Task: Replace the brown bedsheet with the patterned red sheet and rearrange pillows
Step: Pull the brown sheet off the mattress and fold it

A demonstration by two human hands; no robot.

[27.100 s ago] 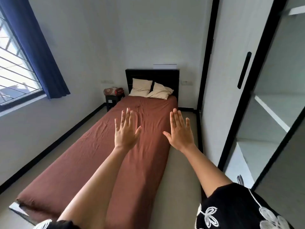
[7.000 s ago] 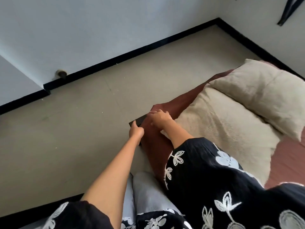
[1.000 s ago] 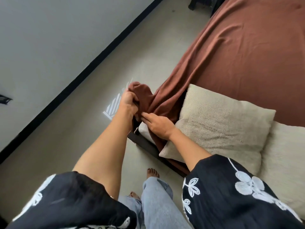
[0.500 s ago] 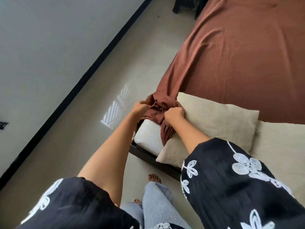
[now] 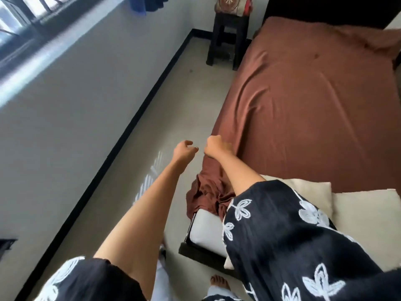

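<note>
While the brown bedsheet [image 5: 303, 101] lies stripped only at the near corner, the left hand [image 5: 184, 149] hangs loosely curled, empty; the right hand [image 5: 214, 145] seems clenched on its edge; further side-pulling is called for.

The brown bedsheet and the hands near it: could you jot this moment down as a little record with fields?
brown bedsheet: mostly spread over the bed, near corner pulled off and bunched
mattress corner: bare, white
left hand: over the floor, fingers loosely curled, holding nothing
right hand: at the sheet's side edge, fingers curled; grip unclear
pillows: two, cream, at the near end
patterned red sheet: folded on the dark stool
</note>
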